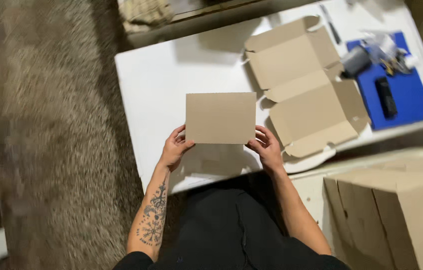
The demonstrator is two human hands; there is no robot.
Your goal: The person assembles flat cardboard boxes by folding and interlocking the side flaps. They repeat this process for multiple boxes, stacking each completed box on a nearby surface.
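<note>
Both hands, left hand point(175, 149) and right hand point(266, 148), have fingers clamped on a cardboard sheet point(220, 118) over the white bench point(161, 80); an unfolded box point(304, 85) lies just beside, blue mat point(406, 100) beyond

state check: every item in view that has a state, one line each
left hand: gripping the lower left corner of the cardboard sheet
right hand: gripping its lower right corner
cardboard sheet: flat, held up above the white table
mailer box: unfolded, flaps open, lying on the table
large carton: standing beside the table, top looks shut
blue mat: flat, small items on it
</note>
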